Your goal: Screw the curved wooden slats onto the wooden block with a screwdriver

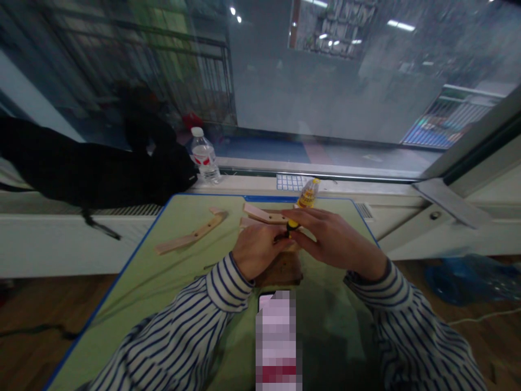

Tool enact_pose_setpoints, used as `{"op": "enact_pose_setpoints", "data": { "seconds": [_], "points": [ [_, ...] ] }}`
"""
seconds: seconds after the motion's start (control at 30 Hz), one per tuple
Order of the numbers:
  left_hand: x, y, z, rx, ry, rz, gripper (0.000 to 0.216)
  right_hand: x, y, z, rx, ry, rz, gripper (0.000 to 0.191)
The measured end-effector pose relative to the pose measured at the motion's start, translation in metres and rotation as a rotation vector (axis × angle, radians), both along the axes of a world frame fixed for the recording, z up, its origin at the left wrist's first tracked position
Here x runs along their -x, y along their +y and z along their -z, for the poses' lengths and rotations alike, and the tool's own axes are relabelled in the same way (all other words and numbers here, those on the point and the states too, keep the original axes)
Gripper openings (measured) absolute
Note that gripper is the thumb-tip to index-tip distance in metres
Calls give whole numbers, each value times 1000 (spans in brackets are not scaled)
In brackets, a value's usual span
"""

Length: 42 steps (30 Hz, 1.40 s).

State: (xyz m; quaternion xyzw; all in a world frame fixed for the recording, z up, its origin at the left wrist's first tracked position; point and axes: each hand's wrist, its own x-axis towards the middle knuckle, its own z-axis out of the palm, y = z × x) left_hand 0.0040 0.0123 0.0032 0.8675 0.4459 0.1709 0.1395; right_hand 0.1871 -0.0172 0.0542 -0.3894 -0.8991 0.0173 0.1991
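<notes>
My left hand (255, 251) and my right hand (331, 239) meet over the far middle of the green table (163, 282). The right hand's fingers close around a screwdriver with a yellow and black handle (291, 224). The left hand is curled beside a flat wooden piece (266, 215), whose end sticks out past the fingers. A dark wooden board (280, 270) lies just below both hands. A long curved wooden strip (191, 235) rests to the left, apart from the hands. Both sleeves are blue and white striped.
A small yellow glue bottle (308, 194) stands at the table's far edge. A water bottle (204, 156) and a black bag (93, 168) sit on the window sill. A phone (266, 297) lies near me, partly pixelated. Blue plastic (468, 279) lies on the floor right.
</notes>
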Motion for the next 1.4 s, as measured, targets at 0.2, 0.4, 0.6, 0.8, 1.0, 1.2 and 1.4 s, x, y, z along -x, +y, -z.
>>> {"op": "enact_pose_setpoints", "data": {
  "seconds": [0.2, 0.4, 0.6, 0.8, 1.0, 1.2, 1.4],
  "points": [
    [-2, 0, -1, -5, -8, 2, 28, 0, 1, 2, -9, -5, -13, 32],
    [-1, 1, 0, -1, -43, 30, 28, -1, 1, 7, -29, 12, 8, 33],
    [-1, 1, 0, 27, -72, 67, 23, 1, -1, 8, -37, -6, 40, 32],
    [1, 1, 0, -3, -74, 93, 23, 3, -2, 8, -43, -9, 52, 30],
    [1, 1, -1, 28, -100, 118, 25, 5, -4, 9, -39, 4, 56, 29],
    [1, 0, 1, 31, -79, 120, 25, 6, -5, 10, -33, 16, 64, 30],
    [1, 1, 1, 38, -98, 134, 26, 7, -6, 12, -37, 30, 80, 30]
  ]
}}
